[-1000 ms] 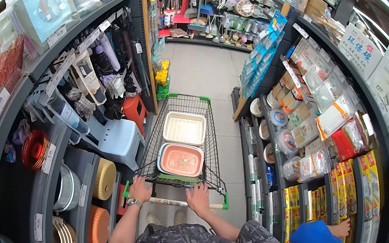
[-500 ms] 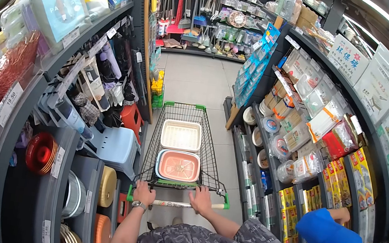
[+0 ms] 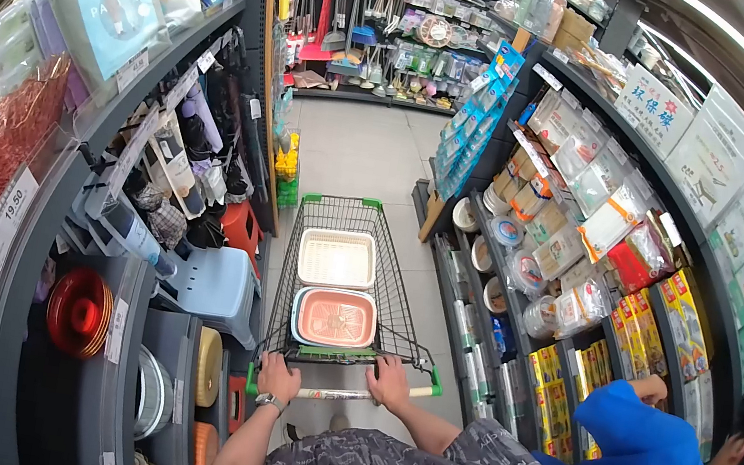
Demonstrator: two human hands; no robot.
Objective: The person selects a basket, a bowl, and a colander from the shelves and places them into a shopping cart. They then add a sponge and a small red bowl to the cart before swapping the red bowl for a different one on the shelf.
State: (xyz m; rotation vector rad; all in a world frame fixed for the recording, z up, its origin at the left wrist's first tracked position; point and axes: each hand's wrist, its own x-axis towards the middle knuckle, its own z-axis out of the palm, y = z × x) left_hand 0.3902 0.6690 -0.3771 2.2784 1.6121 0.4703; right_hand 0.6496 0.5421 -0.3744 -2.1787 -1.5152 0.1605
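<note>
My left hand (image 3: pixel 279 377), with a watch on its wrist, is wrapped round the left part of a shopping cart's handle (image 3: pixel 333 395). Farther right, my right hand (image 3: pixel 389 385) grips the same bar near its green end piece. Beyond the handle stretches the black wire shopping cart (image 3: pixel 407 300). Inside it lie a white plastic basket (image 3: pixel 337 260) at the front and a pink plastic basket (image 3: pixel 337 318) nearer to me. A pale blue rim shows under the pink one.
Shelves line both sides of the aisle. At left are a light blue plastic stool (image 3: pixel 212 284) and red bowls (image 3: pixel 79 312). A person in a blue sleeve (image 3: pixel 638 450) stands close on my right. Blue hanging packs (image 3: pixel 477 118) jut out ahead; brooms and dustpans hang at the back.
The shelves and cart have shifted slightly within the view, with the right-hand shelves nearer the middle. Both hands keep their grip on the handle.
</note>
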